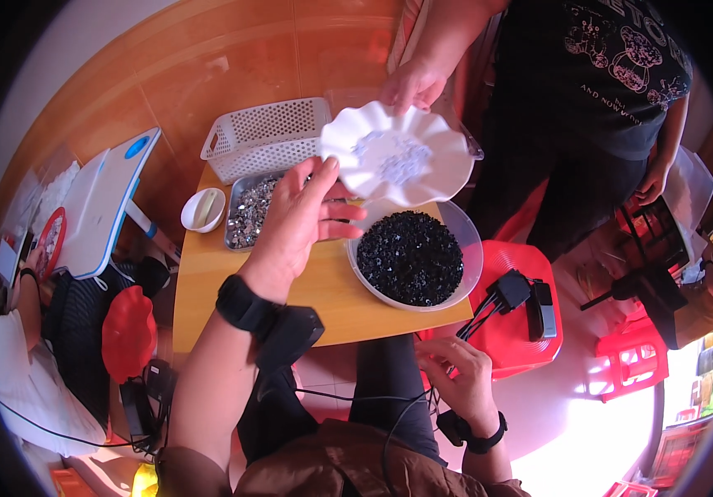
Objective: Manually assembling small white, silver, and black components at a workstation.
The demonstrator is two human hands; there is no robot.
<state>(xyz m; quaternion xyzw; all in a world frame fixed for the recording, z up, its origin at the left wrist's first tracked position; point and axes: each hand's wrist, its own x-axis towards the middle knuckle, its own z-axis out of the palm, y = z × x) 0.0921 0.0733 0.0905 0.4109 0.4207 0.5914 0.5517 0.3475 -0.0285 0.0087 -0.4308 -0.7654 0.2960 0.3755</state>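
Two hands meet at a white wavy plate [398,157] held up over the small wooden table [207,290]. The left hand [298,219] reaches up with its fingers spread wide and its fingertips touch the plate's near edge; it does not close around it. Another person's hand [413,84] pinches the far edge of the plate from above. Small pale bits lie in the middle of the plate. Just under the plate sits a round bowl [468,248] full of little black pieces. Beside the left hand is a metal tray [239,240] with shiny silver bits, and next to that a small white dish [203,209]. Behind the tray stands a white basket [265,137] with holes. The right hand [460,381] is down low by the lap, well away from the plate, fingers bent and loose around thin black cords [472,319]. A red stool [530,331] stands to the right with black boxes on it.
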